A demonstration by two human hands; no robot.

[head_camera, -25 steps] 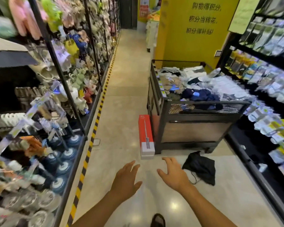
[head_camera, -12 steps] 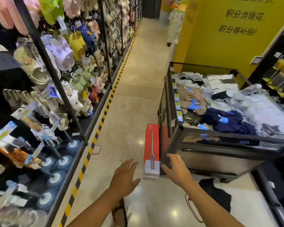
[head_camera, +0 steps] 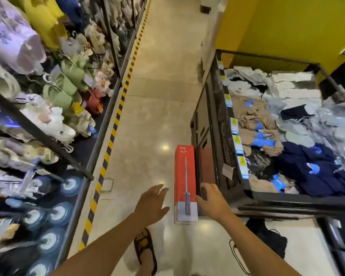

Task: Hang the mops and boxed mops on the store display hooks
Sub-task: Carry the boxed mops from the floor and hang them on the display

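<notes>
A long red and white boxed mop (head_camera: 185, 182) lies flat on the floor beside a black wire bin (head_camera: 220, 124). My right hand (head_camera: 212, 200) rests on the box's right edge near its white end, thumb on top and fingers down the side. My left hand (head_camera: 152, 204) hovers just left of the box with fingers spread, not touching it. Round blue and white mop heads (head_camera: 68, 186) hang on hooks low on the left display rack.
The left rack (head_camera: 100, 144) carries slippers and plush goods, bordered by yellow-black floor tape (head_camera: 108, 150). The wire bin holds socks and packaged clothing. A black bag (head_camera: 267, 240) lies on the floor at lower right. My sandalled foot (head_camera: 145, 250) stands below the box.
I have stepped up to the boxed mop. My right hand has come down onto its right edge, and my left hand has drawn closer to its left side.
</notes>
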